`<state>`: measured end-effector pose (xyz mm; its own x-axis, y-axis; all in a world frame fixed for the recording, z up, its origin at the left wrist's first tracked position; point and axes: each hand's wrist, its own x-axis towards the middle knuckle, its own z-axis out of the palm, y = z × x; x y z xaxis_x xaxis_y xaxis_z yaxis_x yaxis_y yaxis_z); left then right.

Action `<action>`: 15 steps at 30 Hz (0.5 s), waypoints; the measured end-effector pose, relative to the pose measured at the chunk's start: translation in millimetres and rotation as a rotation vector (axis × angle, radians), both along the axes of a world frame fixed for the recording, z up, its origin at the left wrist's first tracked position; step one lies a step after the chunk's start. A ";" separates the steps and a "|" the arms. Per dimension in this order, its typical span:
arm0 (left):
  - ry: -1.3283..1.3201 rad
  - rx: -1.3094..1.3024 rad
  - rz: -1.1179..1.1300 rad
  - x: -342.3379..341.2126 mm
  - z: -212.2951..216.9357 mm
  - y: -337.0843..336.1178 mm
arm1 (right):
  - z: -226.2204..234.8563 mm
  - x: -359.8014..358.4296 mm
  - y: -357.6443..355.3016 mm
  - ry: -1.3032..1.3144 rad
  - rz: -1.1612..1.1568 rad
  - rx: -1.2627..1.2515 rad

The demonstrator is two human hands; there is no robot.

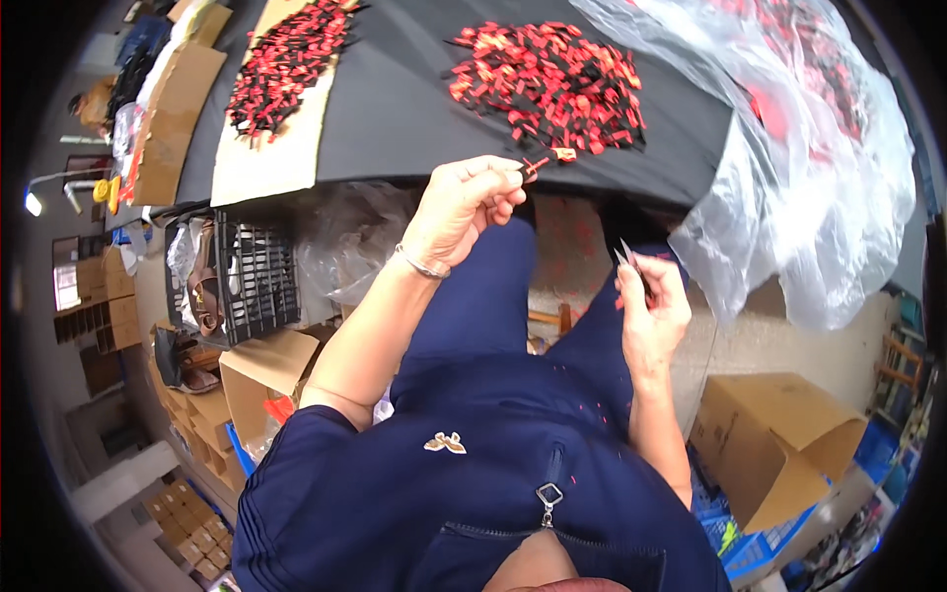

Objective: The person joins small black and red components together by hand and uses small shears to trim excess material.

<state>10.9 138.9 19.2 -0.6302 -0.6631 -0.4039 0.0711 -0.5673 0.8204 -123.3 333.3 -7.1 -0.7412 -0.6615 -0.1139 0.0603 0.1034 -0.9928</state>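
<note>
My left hand (472, 202) is raised at the near edge of the black-covered table (395, 99). Thumb and forefinger pinch a small red-and-black piece (536, 166), apparently fabric or ribbon, with an orange-yellow bit at its far end. Lower and to the right, above my lap, my right hand (655, 314) is closed around a pair of thread snips (628, 259). Their two pointed blades stick up, slightly apart, and touch nothing; the handles are mostly hidden by my fingers. Just beyond my left hand lies a heap of similar red-and-black pieces (547, 84).
Another pile (286, 74) lies on a cream board (258, 183) at the left. A clear plastic bag (760, 222) with more pieces drapes over the table's right edge. Below stand a black crate (258, 271) at left and an open cardboard box (774, 424) at right.
</note>
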 end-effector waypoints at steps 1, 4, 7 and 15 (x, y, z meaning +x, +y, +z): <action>-0.014 0.002 -0.041 -1.2 0.5 9.1 | 7.7 1.6 -1.9 0.038 0.012 -0.038; -0.056 -0.031 -0.127 -8.4 5.1 30.6 | 10.3 0.6 -6.2 0.370 0.019 -0.100; -0.121 -0.136 -0.238 -12.6 6.8 44.1 | 11.9 1.5 -1.4 0.572 0.030 -0.075; -0.098 -0.082 -0.278 -14.4 5.5 71.1 | 16.4 0.9 9.9 0.884 0.003 -0.035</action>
<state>-3.5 210.0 24.6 -0.7526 -0.5039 -0.4240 -0.1592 -0.4855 0.8596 -122.4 343.3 9.3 -0.5471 -0.6557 0.5203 -0.7311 0.0716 -0.6785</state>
